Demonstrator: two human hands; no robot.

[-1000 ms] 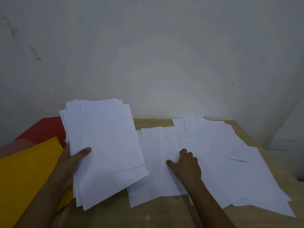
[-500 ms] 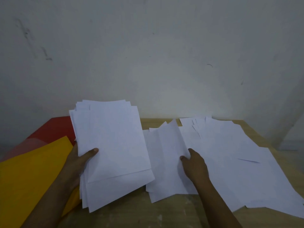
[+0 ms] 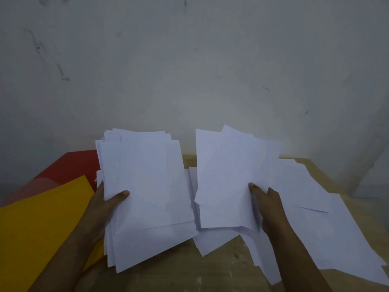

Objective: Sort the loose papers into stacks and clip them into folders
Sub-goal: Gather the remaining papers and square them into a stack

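A gathered stack (image 3: 147,186) is gripped upright by the left hand (image 3: 105,207); right of that stack, a few sheets (image 3: 227,182) are pinched by the right hand (image 3: 267,207), apparently for adding.

The left hand (image 3: 105,205) shows only its thumb; its fingers lie hidden behind the held paper stack (image 3: 147,190). Beside it, the yellow folder (image 3: 42,224) is cut off by the frame's left edge and covers most of the red folder (image 3: 69,165).
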